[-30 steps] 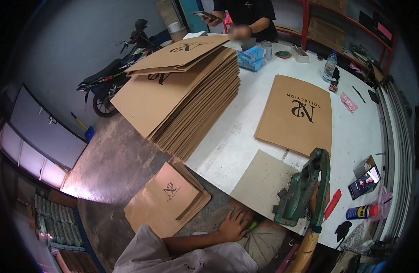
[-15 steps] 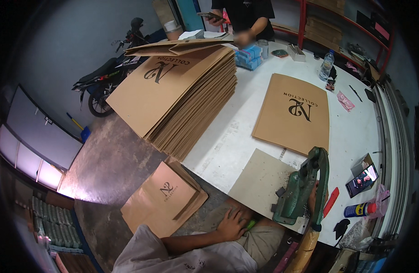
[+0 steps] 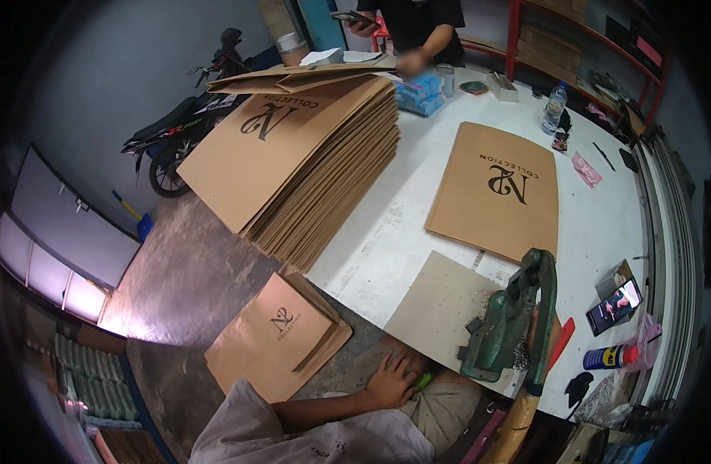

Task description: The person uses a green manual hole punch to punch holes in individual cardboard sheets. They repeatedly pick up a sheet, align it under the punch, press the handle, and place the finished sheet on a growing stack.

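My left hand [image 3: 393, 379] lies flat on my thigh with the fingers spread, holding nothing. Beside it is a small bright green object [image 3: 424, 380]. A heavy green hand-lever press [image 3: 491, 340] with a yellowish handle [image 3: 518, 425] stands at the table's near edge, on a grey board [image 3: 429, 309]. Behind its arched lever shows a little of my right hand [image 3: 556, 333], close to a red tool [image 3: 563, 345]. The press hides most of that hand, so its grip cannot be made out. Beyond the press lie flat brown paper bags [image 3: 487, 193].
A tall stack of brown paper bags [image 3: 324, 178] fills the table's left side; more bags [image 3: 270, 340] sit below. A propped phone [image 3: 614, 307], spray can [image 3: 607, 357] and water bottle [image 3: 554, 108] stand to the right. Across the table a person [image 3: 421, 31] holds a phone.
A bit of my right hand now shows right of the press lever, by the red tool. My left hand stays on my thigh. The view has shifted slightly.
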### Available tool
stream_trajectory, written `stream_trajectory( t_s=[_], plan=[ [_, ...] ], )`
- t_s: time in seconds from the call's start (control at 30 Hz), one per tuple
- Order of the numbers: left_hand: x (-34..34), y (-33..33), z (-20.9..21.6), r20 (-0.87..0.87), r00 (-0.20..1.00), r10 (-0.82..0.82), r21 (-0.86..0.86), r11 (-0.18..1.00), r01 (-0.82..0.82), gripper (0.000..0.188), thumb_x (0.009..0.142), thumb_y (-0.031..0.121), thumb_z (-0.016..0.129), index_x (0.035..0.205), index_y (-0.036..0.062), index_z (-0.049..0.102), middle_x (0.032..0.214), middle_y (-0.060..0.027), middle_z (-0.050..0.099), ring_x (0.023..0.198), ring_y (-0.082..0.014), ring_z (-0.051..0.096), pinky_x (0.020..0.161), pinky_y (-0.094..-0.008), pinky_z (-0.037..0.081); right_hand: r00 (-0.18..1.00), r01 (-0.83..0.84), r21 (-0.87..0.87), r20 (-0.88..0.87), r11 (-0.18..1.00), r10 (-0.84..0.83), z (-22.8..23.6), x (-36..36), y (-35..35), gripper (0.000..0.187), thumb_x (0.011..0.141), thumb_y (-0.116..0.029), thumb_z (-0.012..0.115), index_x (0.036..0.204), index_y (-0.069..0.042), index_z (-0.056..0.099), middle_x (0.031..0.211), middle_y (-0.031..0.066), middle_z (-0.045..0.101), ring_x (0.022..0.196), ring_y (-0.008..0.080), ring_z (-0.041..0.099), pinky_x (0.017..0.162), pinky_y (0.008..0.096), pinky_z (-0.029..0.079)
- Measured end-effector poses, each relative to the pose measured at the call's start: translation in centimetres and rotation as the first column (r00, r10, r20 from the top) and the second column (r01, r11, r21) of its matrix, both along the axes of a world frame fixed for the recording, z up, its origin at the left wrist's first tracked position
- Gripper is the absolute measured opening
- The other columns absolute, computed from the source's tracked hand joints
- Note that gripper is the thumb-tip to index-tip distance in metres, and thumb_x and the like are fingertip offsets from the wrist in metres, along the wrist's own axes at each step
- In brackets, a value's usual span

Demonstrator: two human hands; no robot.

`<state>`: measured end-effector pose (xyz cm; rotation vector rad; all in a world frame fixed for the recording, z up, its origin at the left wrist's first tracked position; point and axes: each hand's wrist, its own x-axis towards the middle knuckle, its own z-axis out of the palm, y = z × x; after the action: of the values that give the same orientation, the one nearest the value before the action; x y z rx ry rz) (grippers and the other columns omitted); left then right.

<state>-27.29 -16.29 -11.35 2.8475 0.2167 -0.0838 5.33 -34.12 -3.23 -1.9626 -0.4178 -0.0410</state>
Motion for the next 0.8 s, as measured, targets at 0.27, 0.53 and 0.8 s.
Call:
stream_trajectory(
  t_s=[0.27, 0.53, 0.8],
  plan=[
    [0.3, 0.2, 0.4, 0.031, 0.999, -0.015, 0.007, 1.0, 0.015, 0.052, 0.093, 0.044, 0.067, 0.133, 0.0113, 0.064, 0.141, -0.0277, 0.052, 0.146, -0.0444, 0.037, 0.121, -0.0653, 0.022, 0.997, 0.024, -0.096, 0.069, 0.995, -0.018, -0.5, 0.0, -0.5, 0.014, 0.096, -0.001, 0.062, 0.106, 0.005, 0.069, 0.098, 0.0135, 0.071, 0.089, 0.024, 0.068, 0.084, 0.0356, 0.053],
    [0.4, -0.2, -0.7, -0.004, 1.0, -0.018, 0.04, 0.999, 0.018, 0.05, 0.093, 0.045, 0.067, 0.131, 0.0116, 0.068, 0.145, -0.0301, 0.05, 0.143, -0.0457, 0.039, 0.118, -0.0664, 0.024, 0.998, 0.07, -0.142, 0.014, 0.987, -0.069, 0.2, 0.0, -0.3, 0.011, 0.096, -0.003, 0.065, 0.103, 0.004, 0.07, 0.088, 0.0163, 0.072, 0.079, 0.0234, 0.069, 0.077, 0.0351, 0.054],
    [0.1, 0.0, -0.9, 0.064, 0.998, -0.019, 0.038, 0.999, 0.017, 0.051, 0.093, 0.046, 0.067, 0.127, 0.0088, 0.07, 0.145, -0.0337, 0.048, 0.147, -0.046, 0.034, 0.119, -0.068, 0.021, 0.998, 0.059, -0.138, 0.015, 0.989, -0.057, 0.2, -0.2, 0.1, 0.012, 0.093, -0.007, 0.071, 0.101, 0.003, 0.071, 0.084, 0.0134, 0.071, 0.073, 0.0199, 0.065, 0.072, 0.0334, 0.052]
  ],
)
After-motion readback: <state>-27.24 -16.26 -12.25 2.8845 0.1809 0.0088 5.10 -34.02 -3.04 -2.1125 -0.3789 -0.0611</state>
